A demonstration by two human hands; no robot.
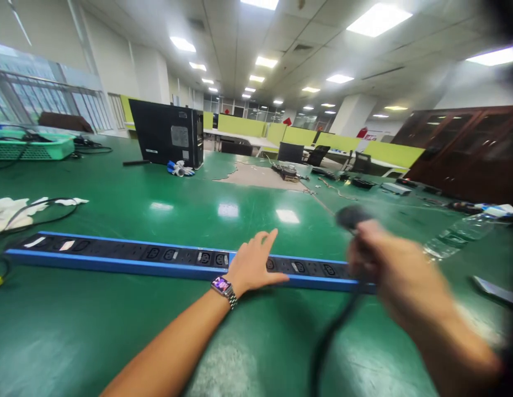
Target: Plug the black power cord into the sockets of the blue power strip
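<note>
A long blue power strip (128, 267) with black sockets lies across the green table in front of me. My left hand (252, 262), with a watch on its wrist, is over the middle of the strip, thumb and fingers apart and nothing in them. My right hand (384, 259), blurred by motion, is raised at the strip's right end and closed around a black power plug (351, 216). From this plug a black cord (329, 342) hangs down toward the table's near edge. My right hand hides the strip's right end.
A black computer case (165, 132) stands at the back left, with gloves (181, 169) beside it. Green basket (37, 148) and white gloves (16, 212) are at left. A plastic bottle (459, 234) and a phone (496, 292) lie at right. Cardboard (260, 177) lies farther back.
</note>
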